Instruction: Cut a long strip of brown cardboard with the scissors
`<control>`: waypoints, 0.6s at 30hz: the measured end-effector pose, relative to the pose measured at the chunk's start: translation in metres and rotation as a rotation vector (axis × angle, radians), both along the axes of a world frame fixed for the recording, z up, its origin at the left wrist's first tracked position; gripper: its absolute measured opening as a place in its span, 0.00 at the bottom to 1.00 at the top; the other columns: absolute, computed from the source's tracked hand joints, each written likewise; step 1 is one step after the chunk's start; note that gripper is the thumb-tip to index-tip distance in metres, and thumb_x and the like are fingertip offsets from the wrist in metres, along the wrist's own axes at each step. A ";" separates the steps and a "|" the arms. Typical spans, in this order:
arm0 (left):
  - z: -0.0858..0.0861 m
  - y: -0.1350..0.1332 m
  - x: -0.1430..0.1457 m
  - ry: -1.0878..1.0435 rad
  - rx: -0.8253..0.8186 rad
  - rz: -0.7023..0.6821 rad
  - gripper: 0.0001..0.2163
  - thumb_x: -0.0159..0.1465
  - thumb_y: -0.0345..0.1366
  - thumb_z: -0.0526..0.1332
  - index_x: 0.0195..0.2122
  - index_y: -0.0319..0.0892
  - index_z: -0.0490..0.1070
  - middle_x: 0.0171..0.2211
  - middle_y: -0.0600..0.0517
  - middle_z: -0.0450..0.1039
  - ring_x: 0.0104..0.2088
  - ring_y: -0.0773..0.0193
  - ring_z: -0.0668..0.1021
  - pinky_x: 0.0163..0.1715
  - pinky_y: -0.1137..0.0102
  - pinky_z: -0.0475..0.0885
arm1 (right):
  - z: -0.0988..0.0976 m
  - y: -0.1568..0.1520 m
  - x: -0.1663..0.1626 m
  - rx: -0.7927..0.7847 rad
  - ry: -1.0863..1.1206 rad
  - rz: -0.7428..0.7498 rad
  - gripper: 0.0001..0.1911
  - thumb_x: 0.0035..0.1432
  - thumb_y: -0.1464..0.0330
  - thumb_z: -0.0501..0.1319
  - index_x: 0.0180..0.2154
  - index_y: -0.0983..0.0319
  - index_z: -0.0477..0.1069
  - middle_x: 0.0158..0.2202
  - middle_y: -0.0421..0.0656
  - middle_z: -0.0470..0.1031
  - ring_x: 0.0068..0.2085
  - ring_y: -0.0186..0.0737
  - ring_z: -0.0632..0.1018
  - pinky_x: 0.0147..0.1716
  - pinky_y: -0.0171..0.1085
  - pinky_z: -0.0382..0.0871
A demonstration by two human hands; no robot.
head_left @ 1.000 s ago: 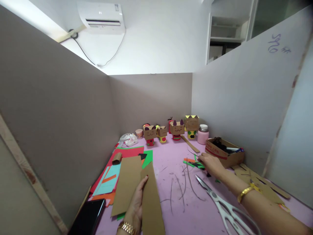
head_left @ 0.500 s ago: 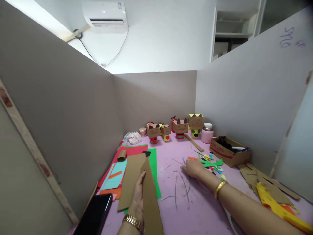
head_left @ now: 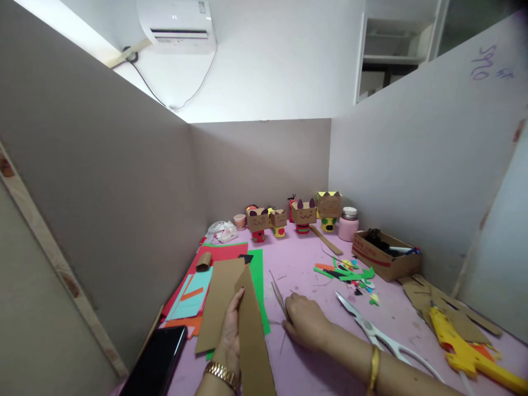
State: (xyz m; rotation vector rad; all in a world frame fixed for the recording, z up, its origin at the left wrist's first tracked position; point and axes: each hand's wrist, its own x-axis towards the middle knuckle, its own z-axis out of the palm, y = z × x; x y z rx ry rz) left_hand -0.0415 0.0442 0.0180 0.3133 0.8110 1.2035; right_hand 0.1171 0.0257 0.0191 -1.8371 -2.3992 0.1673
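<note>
Hands (two), one cardboard strip, four figures

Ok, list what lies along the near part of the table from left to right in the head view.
Black phone → left hand holding a cardboard strip → right hand gathering thin cardboard slivers → scissors → yellow glue gun.

We see a brightly and evenly lit scene, the light coming from above and behind the partition walls; the upper left corner is blown out to plain white. The grey walls fall darker towards the left edge. Shadows on the pink surface are soft and faint, lying just beside the hands. The wide lens bends the wall edges outward at the sides, and everything looks squat. The far cardboard figures are small and soft in detail. The phone screen shows a dull sheen.
</note>
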 end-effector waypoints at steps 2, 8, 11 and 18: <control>0.002 -0.001 0.001 0.004 0.005 0.018 0.08 0.59 0.33 0.56 0.25 0.38 0.71 0.13 0.51 0.74 0.10 0.65 0.73 0.10 0.75 0.68 | -0.002 0.005 0.000 -0.027 -0.034 -0.036 0.10 0.57 0.70 0.57 0.41 0.66 0.70 0.41 0.47 0.76 0.40 0.43 0.77 0.40 0.45 0.71; 0.008 -0.003 0.004 0.046 -0.010 0.053 0.08 0.60 0.33 0.55 0.25 0.38 0.71 0.10 0.54 0.71 0.07 0.67 0.70 0.06 0.76 0.63 | -0.001 0.028 0.026 -0.022 -0.016 -0.143 0.12 0.57 0.69 0.59 0.44 0.64 0.68 0.40 0.43 0.75 0.40 0.40 0.77 0.40 0.45 0.72; 0.005 -0.002 0.004 0.060 -0.019 0.051 0.06 0.58 0.33 0.58 0.27 0.38 0.72 0.12 0.53 0.73 0.10 0.66 0.72 0.08 0.75 0.67 | 0.005 0.058 0.066 0.019 0.035 -0.275 0.12 0.60 0.67 0.56 0.45 0.63 0.67 0.39 0.42 0.75 0.38 0.39 0.77 0.37 0.44 0.73; -0.003 0.001 0.006 0.086 -0.038 0.078 0.04 0.57 0.32 0.60 0.28 0.39 0.72 0.14 0.53 0.75 0.11 0.66 0.74 0.09 0.75 0.67 | 0.003 0.122 0.163 0.035 0.068 -0.623 0.13 0.59 0.64 0.56 0.44 0.63 0.67 0.43 0.44 0.73 0.40 0.40 0.76 0.39 0.45 0.72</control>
